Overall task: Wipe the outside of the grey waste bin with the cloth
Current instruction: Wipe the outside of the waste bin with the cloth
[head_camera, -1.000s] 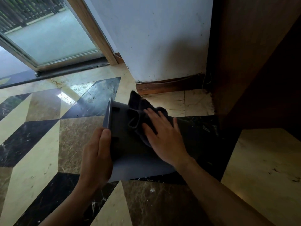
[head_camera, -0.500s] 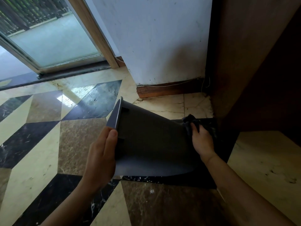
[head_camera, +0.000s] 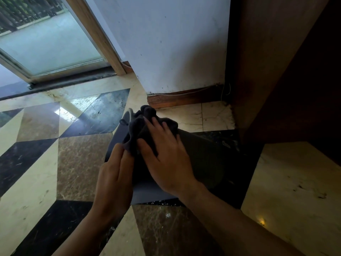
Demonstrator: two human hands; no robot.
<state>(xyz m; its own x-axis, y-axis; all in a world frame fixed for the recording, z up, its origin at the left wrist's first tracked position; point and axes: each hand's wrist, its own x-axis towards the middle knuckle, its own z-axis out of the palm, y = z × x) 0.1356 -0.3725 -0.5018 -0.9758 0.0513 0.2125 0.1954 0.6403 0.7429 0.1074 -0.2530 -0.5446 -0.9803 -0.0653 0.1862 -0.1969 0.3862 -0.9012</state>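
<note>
The grey waste bin (head_camera: 201,156) lies on its side on the marble floor, its rim pointing left and away. A dark cloth (head_camera: 145,117) is bunched on the bin's upper side near the rim. My right hand (head_camera: 166,157) lies flat on the cloth with fingers spread, pressing it against the bin. My left hand (head_camera: 114,180) grips the bin's near left side close to the rim, its fingertips touching the cloth's lower edge. Both hands hide much of the bin's wall.
A white wall (head_camera: 171,43) with a wooden skirting board (head_camera: 184,97) stands just behind the bin. A dark wooden cabinet (head_camera: 286,71) rises at the right. A glass door (head_camera: 46,47) with a wooden frame is at the back left. Patterned marble floor (head_camera: 55,154) stretches left.
My right hand has swept the cloth from the bin's far right end back to the rim end on the left. My left hand has stayed on the bin's near left side.
</note>
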